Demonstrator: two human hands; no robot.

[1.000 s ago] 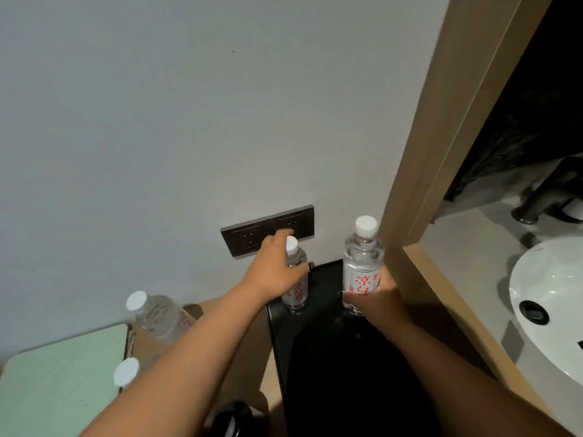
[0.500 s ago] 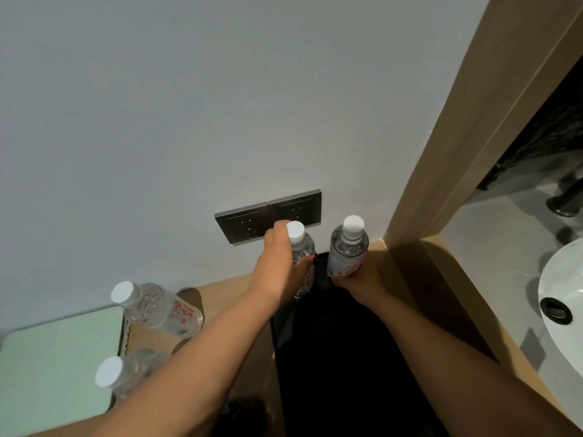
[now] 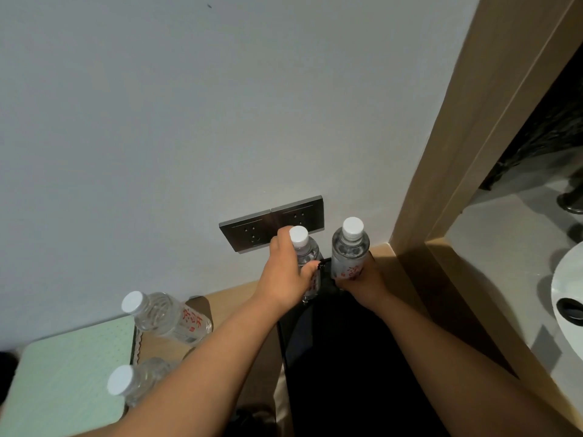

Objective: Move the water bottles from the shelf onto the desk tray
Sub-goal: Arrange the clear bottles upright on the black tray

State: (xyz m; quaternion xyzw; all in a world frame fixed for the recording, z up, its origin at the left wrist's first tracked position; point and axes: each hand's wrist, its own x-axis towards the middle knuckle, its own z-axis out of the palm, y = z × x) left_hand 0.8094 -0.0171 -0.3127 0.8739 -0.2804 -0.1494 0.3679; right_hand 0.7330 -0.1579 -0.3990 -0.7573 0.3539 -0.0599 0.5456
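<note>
1. The left hand [image 3: 285, 275] was curled round a water bottle [image 3: 307, 263], fingers wrapped about its upper body just under the white cap, the bottle upright at the far end of the black tray [image 3: 347, 357].
2. The right hand [image 3: 362, 280] gripped a second bottle [image 3: 349, 249] low on its body, near the red lettering, and this one also stood upright, just beside the first and to its right (whether its base touched the tray could not be told).
3. Both held bottles sat close to the wall, right below a pair of grey wall sockets [image 3: 272, 223].
4. The tray lay on a wooden desk [image 3: 239, 298] between the two forearms.
5. Well to the left of the hands, two more bottles [image 3: 167, 316] [image 3: 135, 381] leaned beside a pale green pad [image 3: 63, 376].
6. To the right, past a wooden frame [image 3: 457, 152], the edge of a white sink [image 3: 568, 294] showed.
</note>
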